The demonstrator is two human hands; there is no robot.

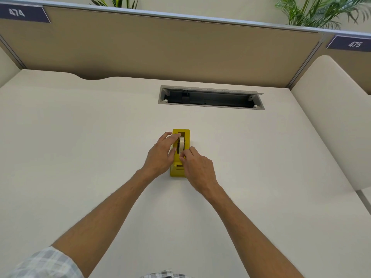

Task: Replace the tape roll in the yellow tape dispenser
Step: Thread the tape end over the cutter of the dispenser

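Note:
The yellow tape dispenser (185, 134) stands lengthwise on the white desk (80, 147), its cutter end towards me. A whitish tape roll (181, 143) sits upright in its slot. My left hand (161, 155) rests against the dispenser's left side, with its index finger laid over the top of the roll and its thumb near the roll's front. My right hand (197, 166) is on the right side, its thumb and fingertips pinched at the front lower edge of the roll, where the tape end seems to be. The hands hide the middle of the dispenser.
An open cable tray slot (210, 97) is cut into the desk behind the dispenser. A tan partition wall (160, 47) closes off the back, and a rounded white side panel (337, 117) stands at the right.

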